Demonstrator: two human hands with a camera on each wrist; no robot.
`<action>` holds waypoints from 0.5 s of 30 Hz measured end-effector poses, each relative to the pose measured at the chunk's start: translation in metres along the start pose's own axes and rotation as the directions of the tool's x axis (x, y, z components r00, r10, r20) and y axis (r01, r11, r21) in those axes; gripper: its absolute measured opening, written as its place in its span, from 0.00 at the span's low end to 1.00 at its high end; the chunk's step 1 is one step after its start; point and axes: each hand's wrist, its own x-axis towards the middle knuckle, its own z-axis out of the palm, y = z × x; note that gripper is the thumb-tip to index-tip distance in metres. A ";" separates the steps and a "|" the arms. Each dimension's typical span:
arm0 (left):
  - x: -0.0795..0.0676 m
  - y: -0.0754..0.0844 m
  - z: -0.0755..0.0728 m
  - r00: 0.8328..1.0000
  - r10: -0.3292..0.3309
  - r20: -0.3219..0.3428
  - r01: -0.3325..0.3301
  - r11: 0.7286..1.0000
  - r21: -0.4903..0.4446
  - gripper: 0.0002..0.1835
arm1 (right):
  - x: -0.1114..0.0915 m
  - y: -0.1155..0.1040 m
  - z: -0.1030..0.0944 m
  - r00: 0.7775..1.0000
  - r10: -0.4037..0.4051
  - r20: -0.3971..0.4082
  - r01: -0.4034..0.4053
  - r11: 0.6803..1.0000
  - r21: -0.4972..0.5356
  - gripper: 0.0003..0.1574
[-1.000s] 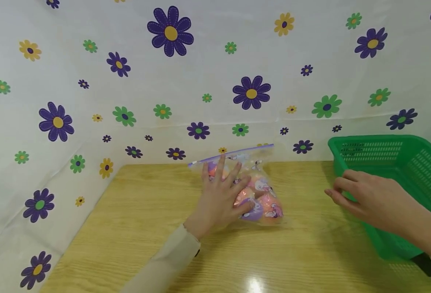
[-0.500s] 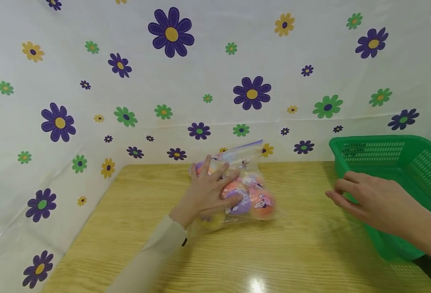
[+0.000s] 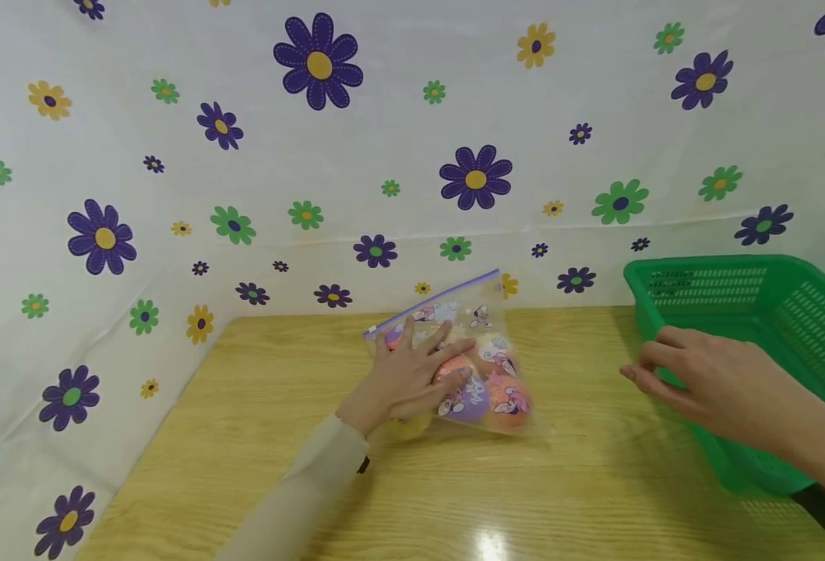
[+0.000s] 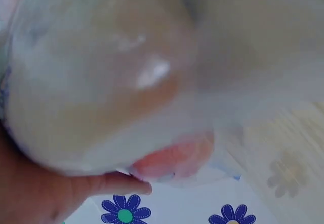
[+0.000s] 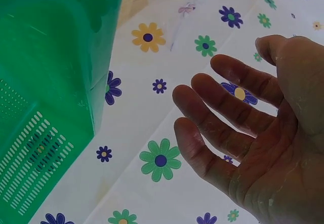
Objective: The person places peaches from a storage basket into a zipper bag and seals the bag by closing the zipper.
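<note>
A clear zip bag [image 3: 499, 315] with a purple zip strip and printed cartoon figures lies at the back of the wooden table. Through its film show several round objects, among them an orange one [image 3: 510, 417] and a yellow one. My left hand [image 3: 401, 378] rests on the bag's left half with its fingers spread, hiding part of it. Up close in the left wrist view, the bag [image 4: 101, 72] bulges beside the left hand [image 4: 50, 193]. Over the near left rim of a green basket hangs my right hand [image 3: 713, 382]. Its fingers are loosely bent with nothing between them in the right wrist view.
The green plastic basket [image 3: 671, 335], with slotted walls, stands at the right of the table [image 3: 258, 483]. A white cloth [image 3: 384, 117] printed with flowers forms the backdrop behind and to the left, right at the table's back edge.
My left hand and the bag shifted left, then slightly back to the right. The bag's zip strip slants more steeply than one second ago. The right hand stays over the basket rim.
</note>
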 end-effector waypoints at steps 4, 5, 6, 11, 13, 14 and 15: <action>0.006 0.007 -0.001 1.000 0.002 0.025 -0.003 0.999 0.049 0.32 | 0.001 0.000 -0.001 1.000 -0.005 0.003 0.005 1.000 0.002 0.09; 0.008 0.010 -0.002 0.999 0.008 0.031 -0.010 0.997 0.074 0.33 | 0.001 0.000 -0.001 1.000 -0.003 0.005 0.003 1.000 0.000 0.09; 0.010 0.013 -0.002 0.999 0.017 0.036 -0.020 0.995 0.095 0.33 | 0.001 -0.001 -0.002 1.000 0.002 0.014 -0.002 1.000 0.000 0.09; 0.014 0.020 -0.001 0.996 0.066 0.060 -0.074 0.987 0.142 0.34 | 0.000 -0.002 -0.004 1.000 0.008 0.029 -0.008 1.000 -0.001 0.09; 0.013 0.021 0.000 0.995 0.080 0.056 -0.087 0.986 0.143 0.34 | -0.001 -0.003 -0.003 0.999 0.008 0.035 -0.008 1.000 0.008 0.09; 0.012 0.021 0.000 0.995 0.087 0.047 -0.092 0.986 0.140 0.34 | -0.001 -0.004 -0.003 0.999 0.007 0.039 -0.007 1.000 0.011 0.09; 0.011 0.022 0.000 0.995 0.091 0.034 -0.095 0.986 0.137 0.35 | -0.001 -0.004 -0.002 0.999 0.007 0.045 -0.008 1.000 0.015 0.09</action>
